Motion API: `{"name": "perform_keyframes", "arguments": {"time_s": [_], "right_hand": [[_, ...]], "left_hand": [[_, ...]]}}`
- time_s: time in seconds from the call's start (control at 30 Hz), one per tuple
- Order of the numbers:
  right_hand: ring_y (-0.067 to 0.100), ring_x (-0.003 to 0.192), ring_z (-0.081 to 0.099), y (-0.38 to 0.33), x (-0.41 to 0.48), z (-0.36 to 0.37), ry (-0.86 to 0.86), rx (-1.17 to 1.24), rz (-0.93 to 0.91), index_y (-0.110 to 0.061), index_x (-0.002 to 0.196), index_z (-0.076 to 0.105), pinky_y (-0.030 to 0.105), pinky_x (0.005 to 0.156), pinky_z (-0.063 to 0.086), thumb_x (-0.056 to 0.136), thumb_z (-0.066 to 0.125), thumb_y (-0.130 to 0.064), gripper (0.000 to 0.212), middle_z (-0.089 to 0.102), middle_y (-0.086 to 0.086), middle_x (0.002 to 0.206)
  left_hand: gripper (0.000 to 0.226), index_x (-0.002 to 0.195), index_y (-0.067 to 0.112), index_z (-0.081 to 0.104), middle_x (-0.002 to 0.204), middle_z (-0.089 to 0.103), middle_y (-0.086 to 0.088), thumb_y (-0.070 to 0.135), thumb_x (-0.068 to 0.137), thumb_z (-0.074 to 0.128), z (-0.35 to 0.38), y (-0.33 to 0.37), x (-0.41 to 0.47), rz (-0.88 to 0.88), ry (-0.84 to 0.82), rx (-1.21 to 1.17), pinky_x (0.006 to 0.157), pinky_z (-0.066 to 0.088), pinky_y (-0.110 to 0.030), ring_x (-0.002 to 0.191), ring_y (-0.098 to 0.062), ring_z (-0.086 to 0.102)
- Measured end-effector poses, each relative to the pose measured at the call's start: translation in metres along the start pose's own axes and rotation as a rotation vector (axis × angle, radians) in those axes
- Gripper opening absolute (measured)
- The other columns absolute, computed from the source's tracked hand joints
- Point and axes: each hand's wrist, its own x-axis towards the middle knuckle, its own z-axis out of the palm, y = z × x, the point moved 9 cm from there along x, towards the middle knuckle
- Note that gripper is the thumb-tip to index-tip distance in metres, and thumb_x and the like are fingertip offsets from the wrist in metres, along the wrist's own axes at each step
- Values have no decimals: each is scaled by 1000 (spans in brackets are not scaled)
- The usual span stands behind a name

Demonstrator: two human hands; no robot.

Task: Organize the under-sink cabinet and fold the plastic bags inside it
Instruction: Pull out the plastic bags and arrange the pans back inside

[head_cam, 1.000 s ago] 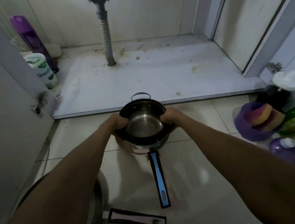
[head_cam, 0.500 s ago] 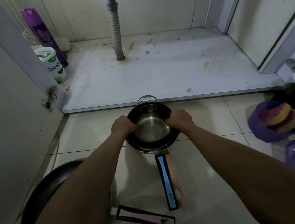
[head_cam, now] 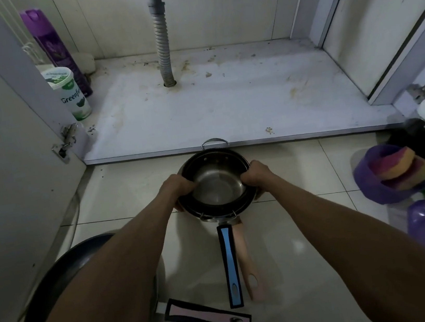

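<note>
A stack of nested pans (head_cam: 218,190) hangs over the tiled floor just in front of the open under-sink cabinet (head_cam: 226,109). A steel pot sits on top, and a blue handle (head_cam: 230,264) and a pink handle (head_cam: 249,265) stick out toward me. My left hand (head_cam: 178,190) grips the stack's left rim and my right hand (head_cam: 257,177) grips its right rim. The cabinet floor is white and stained. No plastic bags are in view.
A grey drain hose (head_cam: 164,55) drops into the cabinet floor. A purple spray can (head_cam: 53,46) and a white tub (head_cam: 70,96) stand at the cabinet's left. A dark frying pan (head_cam: 59,280) lies at my lower left. Sponges in a purple bowl (head_cam: 388,177) and bottles sit at right.
Both hands have carried the pan stack slightly forward, toward the cabinet's front edge. The grip on both rims is unchanged.
</note>
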Motion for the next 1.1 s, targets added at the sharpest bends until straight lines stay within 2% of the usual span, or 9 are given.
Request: {"name": "perform_keyframes", "arguments": {"time_s": [0.07,0.13,0.3,0.47,0.67,0.83,0.93,1.0,1.1], "right_hand": [[39,99,62,7,2,-6,21,9,0,-3,122,48,51,82,57,85,58,-13,39,57,19,114],[39,100,63,21,4,-17,39,17,22,-3,122,49,52,83,57,82,60,-15,43,59,20,117],[43,83,65,66,-8,-70,116,66,119,-3,115,50,54,61,59,84,61,-9,33,56,21,102],[42,85,65,117,-20,-117,205,75,202,-2,119,49,54,64,59,85,62,-9,37,57,22,110],[38,80,69,167,-25,-136,204,102,272,1,105,53,50,70,60,89,62,-12,22,61,20,87],[29,77,65,172,-23,-146,241,58,265,-3,97,56,42,78,59,89,59,-15,14,59,11,77],[30,94,63,143,-25,-171,405,4,196,-5,104,59,34,76,51,87,60,-21,24,61,10,94],[31,105,61,105,-25,-181,488,7,95,-6,115,57,30,75,43,86,60,-23,34,63,10,110],[28,116,55,38,-17,-165,439,5,-100,-8,131,48,28,79,39,90,59,-28,47,56,9,130]], "left_hand": [[43,117,-5,52,96,66,-25,22,85,61,6,11,-2,25,-9,36,71,60,-44,76,-37,70],[44,118,-5,52,93,66,-24,23,86,60,15,25,-5,50,-30,71,65,60,-41,70,-35,69],[47,117,-4,53,87,65,-21,28,84,65,57,80,-20,181,-56,103,74,60,-46,77,-36,71],[49,122,-7,53,102,65,-24,29,89,63,111,127,-33,260,-127,135,77,59,-47,85,-38,70],[47,122,-7,54,88,61,-21,24,88,64,155,154,-36,309,-150,170,70,60,-49,79,-37,70],[52,128,-6,51,97,62,-22,24,88,64,157,158,-31,296,-150,162,77,59,-45,87,-38,69],[70,134,-6,44,122,58,-26,41,87,67,150,156,-33,271,-182,102,78,57,-41,102,-38,65],[80,134,-5,44,128,55,-24,51,82,68,129,152,-33,286,-126,49,82,56,-42,104,-36,62],[90,135,-1,46,133,54,-17,62,74,69,82,131,-33,289,-9,-17,88,53,-43,110,-34,59]]}}
